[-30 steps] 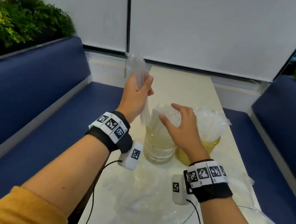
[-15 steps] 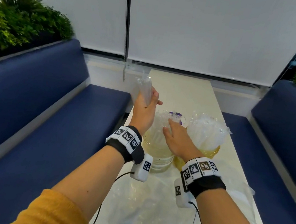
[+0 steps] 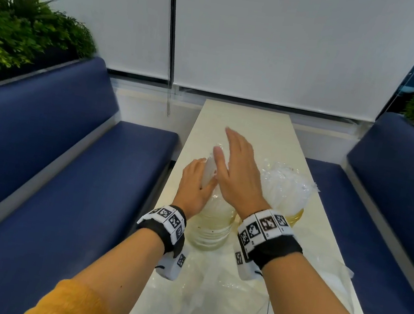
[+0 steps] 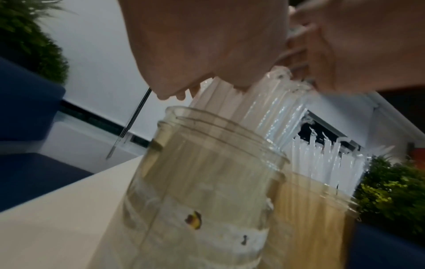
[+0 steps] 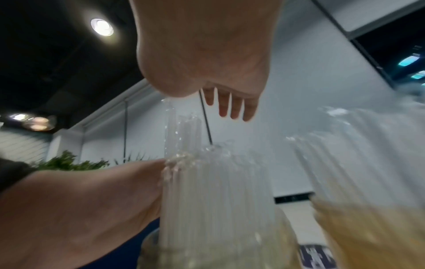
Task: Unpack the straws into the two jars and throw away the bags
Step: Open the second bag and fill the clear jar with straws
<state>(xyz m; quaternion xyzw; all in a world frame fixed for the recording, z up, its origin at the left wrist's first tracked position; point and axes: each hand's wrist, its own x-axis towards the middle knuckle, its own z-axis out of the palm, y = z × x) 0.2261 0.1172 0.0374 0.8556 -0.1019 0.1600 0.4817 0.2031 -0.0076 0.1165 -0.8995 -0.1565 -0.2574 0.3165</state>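
Observation:
Two jars stand side by side on the table [image 3: 246, 119]. The clear jar [image 3: 212, 227] [image 4: 207, 182] holds white straws [image 3: 208, 176] [image 5: 214, 182]. My left hand [image 3: 193, 184] [image 5: 80, 200] grips that bundle from the left, just above the jar's mouth. My right hand [image 3: 237, 177] [image 5: 207, 45] hovers flat over the straw tops with its fingers straight, holding nothing. To the right, the yellow jar [image 3: 296, 217] [image 4: 310, 209] is packed with more straws [image 3: 287, 190].
Crumpled clear plastic bags [image 3: 205, 304] lie on the near part of the table, one more at the right edge [image 3: 338, 278]. Blue benches [image 3: 63, 175] flank the narrow table. A blind cord [image 3: 167, 97] hangs at the far end.
My left hand came down with the straw bundle into the clear jar. My right hand left the jar's mouth and now spreads flat above the straws.

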